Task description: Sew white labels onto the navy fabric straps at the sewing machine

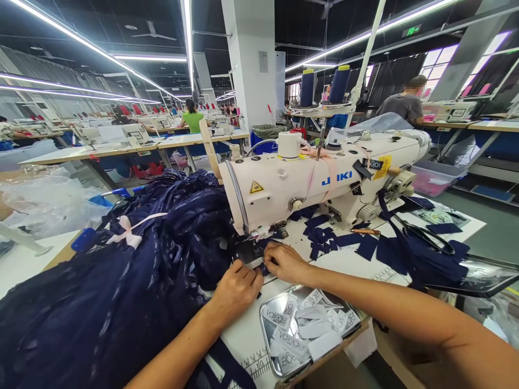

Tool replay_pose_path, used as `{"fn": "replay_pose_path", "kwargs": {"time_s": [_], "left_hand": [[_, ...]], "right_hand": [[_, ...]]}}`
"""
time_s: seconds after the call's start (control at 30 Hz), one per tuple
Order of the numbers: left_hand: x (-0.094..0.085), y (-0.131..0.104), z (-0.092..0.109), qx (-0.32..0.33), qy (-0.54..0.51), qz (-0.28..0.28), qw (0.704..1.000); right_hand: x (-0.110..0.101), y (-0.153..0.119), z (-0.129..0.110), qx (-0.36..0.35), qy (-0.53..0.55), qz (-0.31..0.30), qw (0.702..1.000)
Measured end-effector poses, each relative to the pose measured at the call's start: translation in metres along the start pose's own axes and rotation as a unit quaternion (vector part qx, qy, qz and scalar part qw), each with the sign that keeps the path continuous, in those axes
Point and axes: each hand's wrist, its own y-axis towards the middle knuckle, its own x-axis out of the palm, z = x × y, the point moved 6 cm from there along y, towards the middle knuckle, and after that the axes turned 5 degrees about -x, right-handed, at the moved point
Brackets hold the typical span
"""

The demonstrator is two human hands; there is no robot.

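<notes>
A white sewing machine (279, 183) stands across the table, its needle area above a dark plate. Just in front of the plate, my left hand (239, 286) is closed, fingers bent at a small pale strip. Close on its right, my right hand (286, 262) is curled with thumb and fingers pinched together beside a bit of navy cloth. What either hand pinches is too small to make out. Navy fabric (133, 281) is heaped left of the machine, a pale pink ribbon (126, 232) on it. Below my right hand lies a metal tray (265, 335) of printed labels (290, 340).
Small navy pieces (320, 235) are scattered under the machine arm. Black-handled scissors (425, 235) and a tray (486, 275) are at the right. Thread cones (338, 85) stand behind. Clear plastic bags (52, 200) lie at the left. People sit at farther tables.
</notes>
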Motion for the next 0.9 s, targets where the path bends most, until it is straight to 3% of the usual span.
{"fn": "replay_pose_path", "kwargs": {"time_s": [0.33,0.57,0.7,0.8,0.9], "left_hand": [[0.001,-0.001,0.000,0.006,-0.002,-0.015,1.000],[0.005,0.000,0.001,0.011,-0.011,-0.037,0.999],[0.007,0.001,0.000,0.003,-0.024,-0.061,0.998],[0.004,-0.001,-0.007,-0.021,-0.046,-0.079,0.996],[-0.002,-0.009,-0.016,-0.044,-0.088,-0.096,0.991]], "right_hand": [[-0.004,-0.003,-0.006,-0.001,-0.013,0.008,1.000],[-0.006,-0.008,-0.003,-0.025,0.040,-0.017,0.999],[-0.001,-0.019,-0.020,-0.093,-0.111,-0.053,0.988],[0.006,-0.027,-0.035,-0.150,-0.237,-0.079,0.957],[0.008,-0.029,-0.042,-0.216,-0.288,-0.109,0.927]]}}
